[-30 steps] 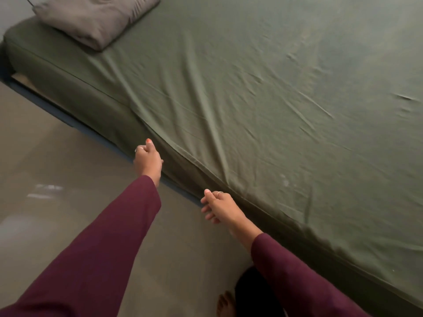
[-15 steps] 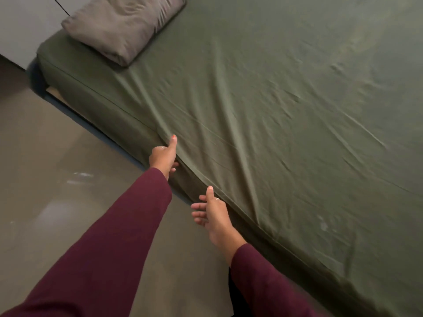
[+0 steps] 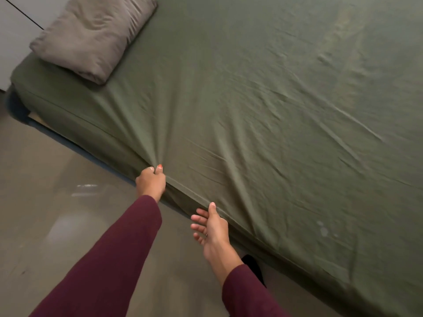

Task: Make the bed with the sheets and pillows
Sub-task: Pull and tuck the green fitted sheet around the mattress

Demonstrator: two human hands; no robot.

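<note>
A dark green sheet (image 3: 263,115) covers the mattress and hangs over its near side. It is creased, with folds fanning out from where my left hand (image 3: 151,180) pinches it at the mattress edge. My right hand (image 3: 211,227) is open with fingers spread, just beside the same edge to the right, its thumb touching the sheet's hem. A grey pillow (image 3: 93,35) lies at the far left corner of the bed. Both arms are in maroon sleeves.
A glossy grey-brown floor (image 3: 57,202) runs along the near side of the bed. The dark bed frame (image 3: 20,106) shows under the left corner. A white wall (image 3: 13,24) stands behind the pillow. My dark trouser leg (image 3: 254,268) is near the bed.
My left hand has closed on the sheet at the mattress edge, gathering folds toward it. My right hand has moved along the edge and stays open. The view has shifted so the pillow sits lower.
</note>
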